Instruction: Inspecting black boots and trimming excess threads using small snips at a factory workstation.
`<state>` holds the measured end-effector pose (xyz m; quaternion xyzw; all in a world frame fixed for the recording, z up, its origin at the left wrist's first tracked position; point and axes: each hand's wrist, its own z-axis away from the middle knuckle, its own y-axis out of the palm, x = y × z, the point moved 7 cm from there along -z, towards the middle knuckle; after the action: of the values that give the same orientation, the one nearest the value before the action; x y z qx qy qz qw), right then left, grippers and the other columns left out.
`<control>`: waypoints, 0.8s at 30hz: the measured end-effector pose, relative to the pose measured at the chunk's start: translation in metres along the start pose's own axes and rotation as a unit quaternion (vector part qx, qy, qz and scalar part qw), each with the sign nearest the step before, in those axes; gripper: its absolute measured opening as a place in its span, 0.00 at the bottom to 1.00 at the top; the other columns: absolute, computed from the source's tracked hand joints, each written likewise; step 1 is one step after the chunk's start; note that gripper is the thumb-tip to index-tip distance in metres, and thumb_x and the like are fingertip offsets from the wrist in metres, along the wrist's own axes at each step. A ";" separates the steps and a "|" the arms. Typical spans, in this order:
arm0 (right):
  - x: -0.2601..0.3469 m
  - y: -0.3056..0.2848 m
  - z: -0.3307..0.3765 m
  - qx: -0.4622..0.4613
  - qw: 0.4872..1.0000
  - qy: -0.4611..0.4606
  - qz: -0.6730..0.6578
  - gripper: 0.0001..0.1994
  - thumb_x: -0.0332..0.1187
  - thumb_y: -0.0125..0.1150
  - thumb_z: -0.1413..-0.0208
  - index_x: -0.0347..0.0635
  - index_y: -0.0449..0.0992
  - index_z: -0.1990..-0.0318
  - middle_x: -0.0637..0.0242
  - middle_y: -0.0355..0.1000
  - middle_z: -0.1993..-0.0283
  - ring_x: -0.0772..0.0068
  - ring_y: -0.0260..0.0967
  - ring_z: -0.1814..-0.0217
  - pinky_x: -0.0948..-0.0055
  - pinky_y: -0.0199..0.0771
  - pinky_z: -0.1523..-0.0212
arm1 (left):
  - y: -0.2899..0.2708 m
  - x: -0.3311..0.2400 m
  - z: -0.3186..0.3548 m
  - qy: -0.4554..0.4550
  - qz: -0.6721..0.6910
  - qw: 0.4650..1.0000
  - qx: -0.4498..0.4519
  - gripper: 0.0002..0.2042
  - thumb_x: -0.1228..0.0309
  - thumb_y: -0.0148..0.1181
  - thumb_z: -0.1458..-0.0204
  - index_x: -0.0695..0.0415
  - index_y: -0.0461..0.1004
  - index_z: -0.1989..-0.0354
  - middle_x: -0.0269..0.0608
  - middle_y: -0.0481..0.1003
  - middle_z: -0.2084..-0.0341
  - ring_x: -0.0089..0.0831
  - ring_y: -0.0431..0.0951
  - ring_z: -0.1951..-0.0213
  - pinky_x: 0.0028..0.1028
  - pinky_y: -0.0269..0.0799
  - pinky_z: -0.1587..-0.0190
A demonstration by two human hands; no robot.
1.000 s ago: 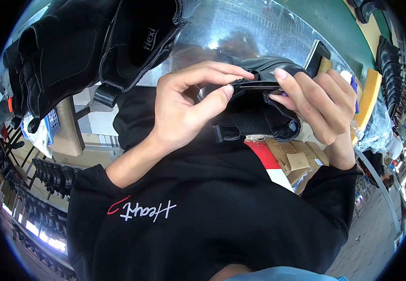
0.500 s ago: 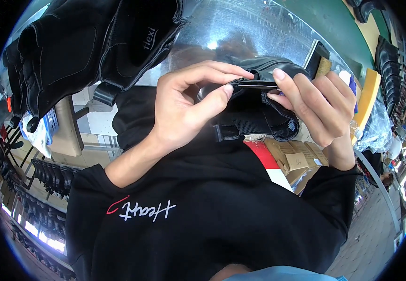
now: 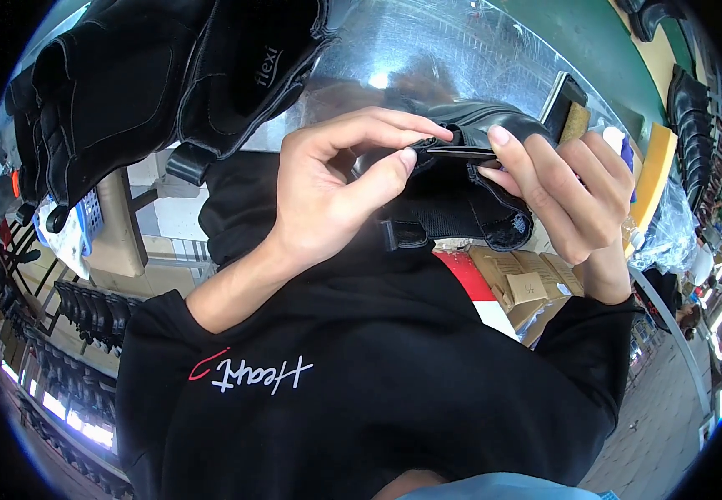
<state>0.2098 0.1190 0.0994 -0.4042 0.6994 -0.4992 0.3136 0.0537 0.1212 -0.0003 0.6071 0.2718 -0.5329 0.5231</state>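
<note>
A black leather boot (image 3: 494, 117) lies in front of me on the metal-topped table, with its dark opening and strap toward my body. My left hand (image 3: 327, 183) pinches the boot's upper edge between thumb and fingers. In my right hand (image 3: 565, 187), closed fingers grip a thin, dark, blade-like tool (image 3: 461, 152). Its narrow end reaches to the edge at my left fingertips. A bit of purple shows between the right fingers, but the tool's handle is mostly hidden, so its exact kind is unclear.
Several black boots (image 3: 127, 83) stand at the far left of the metal table (image 3: 427, 50). To the right are a dark block with a tan piece (image 3: 576, 121), a yellow strip (image 3: 657, 175) and clear plastic (image 3: 669, 237). Cardboard (image 3: 527, 287) lies below; boot racks (image 3: 94, 312) are at left.
Both hands keep nearly the same place. The thin tool has tilted very slightly between the fingertips; the boot has barely moved.
</note>
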 end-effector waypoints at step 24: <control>0.005 -0.001 0.000 0.015 0.999 -0.003 0.046 0.19 0.34 0.70 0.55 0.38 0.83 0.53 0.70 0.69 0.69 0.79 0.58 0.76 0.77 0.55 0.76 | 0.002 0.001 0.001 -0.053 0.008 0.998 -0.024 0.09 0.77 0.53 0.44 0.66 0.80 0.62 0.53 0.80 0.55 0.31 0.81 0.55 0.29 0.74 0.48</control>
<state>0.2071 0.1145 0.0999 -0.3684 0.7085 -0.4936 0.3445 0.0550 0.1197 -0.0002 0.5671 0.2514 -0.5533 0.5559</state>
